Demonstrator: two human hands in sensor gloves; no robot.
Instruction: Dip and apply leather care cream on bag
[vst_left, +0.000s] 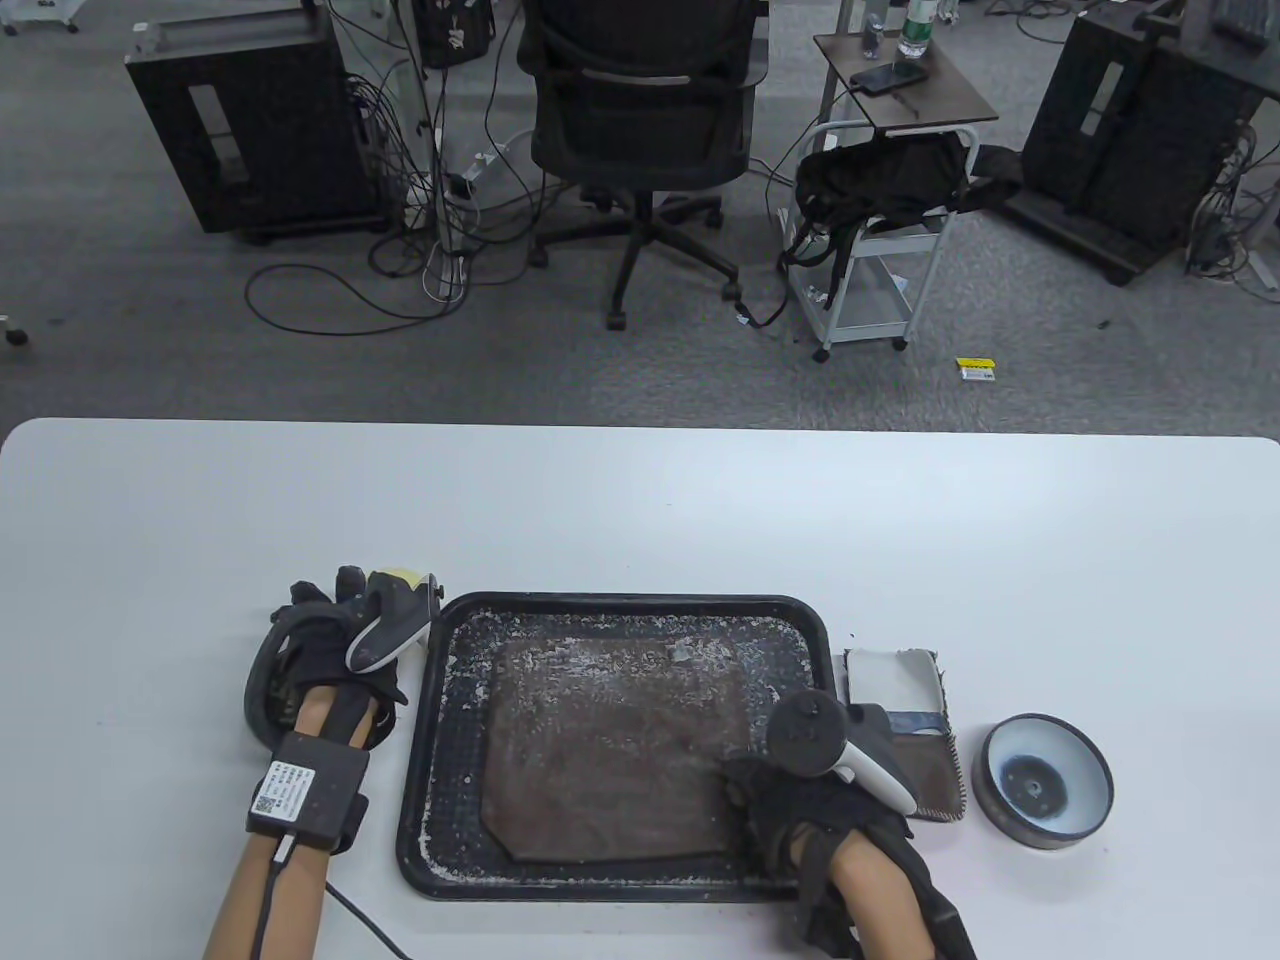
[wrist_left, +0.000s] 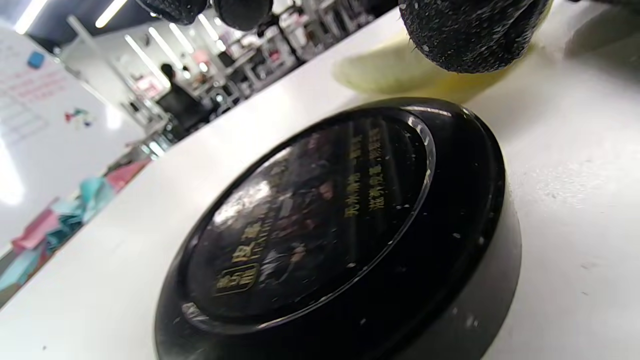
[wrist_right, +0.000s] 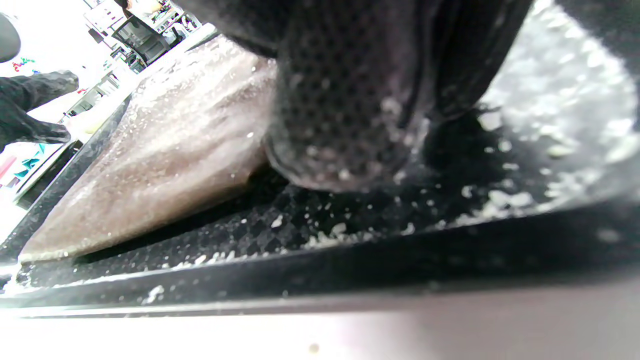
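We're pre-dip: left hand (vst_left: 330, 640), fingers curled around the yellow sponge (wrist_left: 400, 70) beside the lidded cream tin (wrist_left: 345, 235), right hand (vst_left: 810, 790) pressing the leather bag (vst_left: 610, 750) at the tray's (vst_left: 440, 620) near-right corner, finger spread unclear; next, unlid.

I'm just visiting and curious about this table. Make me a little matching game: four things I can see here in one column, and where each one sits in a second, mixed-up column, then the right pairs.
Things:
1. brown leather piece
2. round dish
3. black lidded tin
4. right hand

Places:
A. on the table under the left hand
B. at the near right corner of the black tray
C. lying flat inside the black tray
D. on the table right of the tray, past a small brown pouch

Pairs: 1-C, 2-D, 3-A, 4-B
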